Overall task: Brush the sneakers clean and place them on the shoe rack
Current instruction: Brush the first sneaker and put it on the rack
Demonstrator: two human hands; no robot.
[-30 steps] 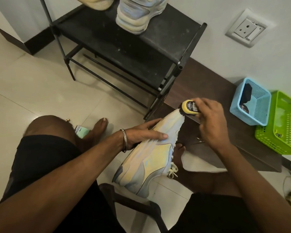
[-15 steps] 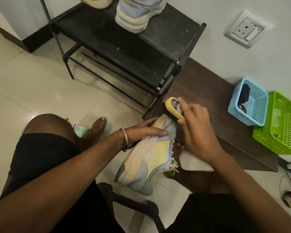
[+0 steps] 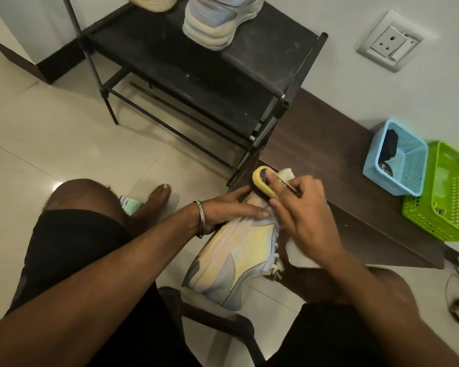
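Firmly, the right hand (image 3: 305,210) grips a yellow brush (image 3: 263,182) against the toe of a pastel sneaker (image 3: 239,252) (laces dangling), which the left hand (image 3: 231,209) clasps. Beyond stand a black shoe rack (image 3: 249,75) bearing another sneaker (image 3: 217,19), pale floor tiles (image 3: 51,133), and blue (image 3: 398,165) and green baskets (image 3: 451,192).

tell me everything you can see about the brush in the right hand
The brush is small and oval, with a yellow body and a dark label on its back. The right hand grips it, one finger laid across the label. It sits tilted against the toe end of the sneaker. Its bristles are hidden.
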